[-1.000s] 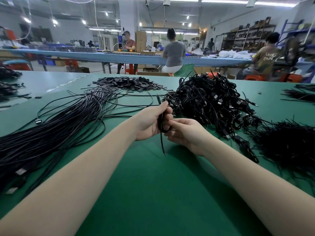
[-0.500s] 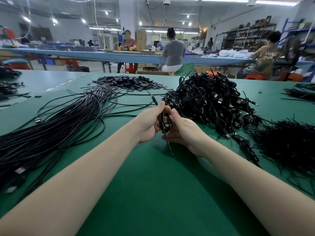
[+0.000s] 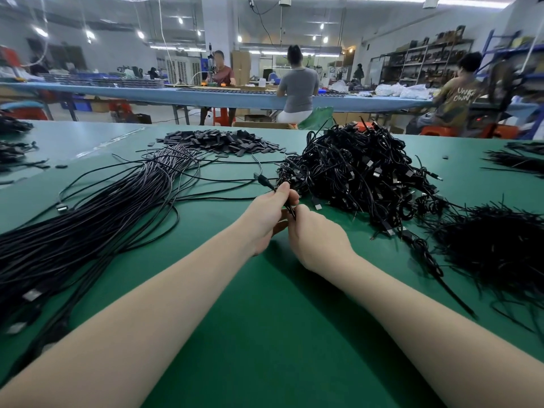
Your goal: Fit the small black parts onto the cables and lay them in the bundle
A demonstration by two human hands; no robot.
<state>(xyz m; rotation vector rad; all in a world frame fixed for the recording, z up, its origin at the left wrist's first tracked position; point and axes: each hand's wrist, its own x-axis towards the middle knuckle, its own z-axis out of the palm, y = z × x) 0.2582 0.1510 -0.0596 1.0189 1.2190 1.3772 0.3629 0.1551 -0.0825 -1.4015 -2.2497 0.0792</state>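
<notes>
My left hand (image 3: 266, 219) and my right hand (image 3: 316, 238) meet above the green table (image 3: 265, 334), both pinching one thin black cable (image 3: 266, 184) between them. Its plug end sticks up and to the left past my left thumb. What my right fingers hold besides the cable is hidden. A long bundle of straight black cables (image 3: 97, 219) lies on the left. A heap of small black parts (image 3: 220, 141) sits at the back centre. A tangled pile of coiled black cables (image 3: 362, 175) lies just right of my hands.
A heap of thin black ties (image 3: 497, 248) lies at the right, with more black cables at the far left edge (image 3: 11, 142) and far right (image 3: 518, 160). Three people sit at a long blue bench (image 3: 206, 97) behind the table.
The cable loop between my hands has been drawn tight. Its plug end now points up and left, and the tail that hung below my hands is gone from view.
</notes>
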